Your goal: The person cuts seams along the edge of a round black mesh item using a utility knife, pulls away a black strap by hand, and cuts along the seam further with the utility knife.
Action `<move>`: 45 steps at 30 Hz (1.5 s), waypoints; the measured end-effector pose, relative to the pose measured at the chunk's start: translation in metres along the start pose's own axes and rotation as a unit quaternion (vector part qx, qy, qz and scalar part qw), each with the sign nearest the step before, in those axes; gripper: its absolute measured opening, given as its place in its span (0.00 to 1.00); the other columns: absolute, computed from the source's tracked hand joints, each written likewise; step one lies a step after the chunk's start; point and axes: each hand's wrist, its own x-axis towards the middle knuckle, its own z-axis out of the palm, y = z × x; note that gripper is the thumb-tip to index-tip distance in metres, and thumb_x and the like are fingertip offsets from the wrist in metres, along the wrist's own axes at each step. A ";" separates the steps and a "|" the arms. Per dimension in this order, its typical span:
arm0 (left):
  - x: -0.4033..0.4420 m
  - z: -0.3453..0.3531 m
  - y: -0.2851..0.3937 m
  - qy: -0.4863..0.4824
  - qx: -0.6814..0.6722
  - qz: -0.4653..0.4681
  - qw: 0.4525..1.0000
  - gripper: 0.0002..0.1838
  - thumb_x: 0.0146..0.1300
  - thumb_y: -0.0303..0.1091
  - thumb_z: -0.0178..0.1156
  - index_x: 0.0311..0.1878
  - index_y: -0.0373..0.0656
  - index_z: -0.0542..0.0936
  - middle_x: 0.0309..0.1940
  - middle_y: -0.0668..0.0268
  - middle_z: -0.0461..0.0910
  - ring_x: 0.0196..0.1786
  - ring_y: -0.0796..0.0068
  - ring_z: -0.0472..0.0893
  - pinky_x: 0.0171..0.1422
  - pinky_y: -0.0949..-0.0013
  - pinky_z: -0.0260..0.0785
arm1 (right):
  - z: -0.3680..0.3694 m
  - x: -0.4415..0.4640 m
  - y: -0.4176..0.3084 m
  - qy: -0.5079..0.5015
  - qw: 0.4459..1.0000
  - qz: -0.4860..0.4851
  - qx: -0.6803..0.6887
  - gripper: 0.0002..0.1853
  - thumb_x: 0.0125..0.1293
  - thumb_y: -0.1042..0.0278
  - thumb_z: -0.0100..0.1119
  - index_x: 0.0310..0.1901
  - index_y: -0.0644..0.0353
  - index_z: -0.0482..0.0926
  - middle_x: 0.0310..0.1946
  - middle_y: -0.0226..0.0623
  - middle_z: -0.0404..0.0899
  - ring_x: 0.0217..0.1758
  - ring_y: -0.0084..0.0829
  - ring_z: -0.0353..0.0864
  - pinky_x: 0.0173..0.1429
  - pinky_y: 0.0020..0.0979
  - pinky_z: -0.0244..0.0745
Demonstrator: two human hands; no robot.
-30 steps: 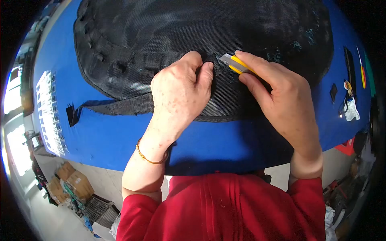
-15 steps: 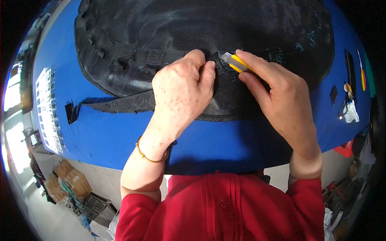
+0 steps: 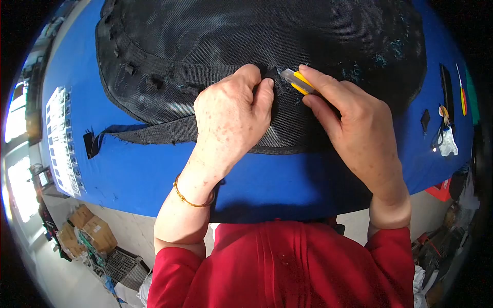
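A large rounded piece of black mesh fabric point(image 3: 205, 36) lies on the blue table point(image 3: 287, 185). My left hand point(image 3: 231, 108) is closed around a black webbing strap point(image 3: 159, 132), whose loose end trails left past the mesh's edge. Between thumb and fingers of my right hand point(image 3: 354, 118) is a yellow utility knife point(image 3: 299, 82). Its blade points left, at the folded strap beside my left thumb; whether it touches cannot be made out. Bits of teal thread point(image 3: 352, 72) show on the mesh to the right of the knife.
At the table's right lie a long black tool point(image 3: 446, 84), a red-and-yellow handled tool point(image 3: 463, 100) and a small white tag point(image 3: 449, 142). Sunlight falls on the left edge. Cardboard boxes point(image 3: 92, 231) and a wire basket point(image 3: 123, 267) stand on the floor at lower left.
The knife and my right hand have shifted very slightly left. My left hand keeps its hold on the strap, almost unmoved.
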 end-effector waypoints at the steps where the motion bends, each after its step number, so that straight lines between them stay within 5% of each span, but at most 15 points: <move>1: 0.000 0.000 0.000 0.002 0.002 0.004 1.000 0.14 0.68 0.37 0.65 0.28 0.42 0.76 0.19 0.57 0.79 0.25 0.54 0.83 0.30 0.56 0.75 | 0.000 0.000 0.000 0.000 1.000 0.000 0.000 0.22 0.68 0.73 0.69 0.63 0.53 0.83 0.39 0.41 0.88 0.37 0.38 0.90 0.40 0.34 0.82; 16: 0.000 -0.002 0.001 -0.010 0.007 -0.007 1.000 0.13 0.69 0.36 0.65 0.29 0.42 0.77 0.18 0.58 0.78 0.24 0.55 0.83 0.30 0.57 0.75 | -0.009 -0.005 -0.008 -0.012 0.999 0.004 -0.030 0.20 0.69 0.71 0.69 0.62 0.52 0.83 0.34 0.39 0.86 0.31 0.38 0.87 0.35 0.35 0.79; 25: -0.001 -0.001 -0.001 0.002 0.003 0.003 1.000 0.13 0.69 0.37 0.65 0.29 0.42 0.78 0.18 0.58 0.78 0.23 0.55 0.83 0.30 0.57 0.75 | -0.023 -0.006 -0.003 -0.054 0.998 0.024 -0.028 0.19 0.66 0.73 0.70 0.59 0.54 0.85 0.41 0.41 0.89 0.36 0.40 0.89 0.40 0.35 0.81; 27: -0.001 -0.001 -0.001 -0.001 0.005 -0.001 1.000 0.13 0.69 0.38 0.65 0.30 0.42 0.78 0.18 0.57 0.79 0.24 0.54 0.83 0.30 0.57 0.76 | -0.021 -0.004 0.000 0.011 0.999 0.010 0.040 0.19 0.66 0.73 0.70 0.58 0.54 0.86 0.42 0.42 0.89 0.39 0.41 0.90 0.42 0.34 0.81; 45: 0.000 -0.005 0.003 -0.022 -0.003 -0.018 1.000 0.13 0.69 0.38 0.66 0.32 0.41 0.79 0.18 0.56 0.79 0.26 0.52 0.84 0.33 0.55 0.77 | -0.015 -0.001 -0.004 -0.025 0.999 0.032 -0.004 0.19 0.66 0.70 0.71 0.60 0.50 0.85 0.41 0.40 0.88 0.38 0.40 0.89 0.42 0.34 0.82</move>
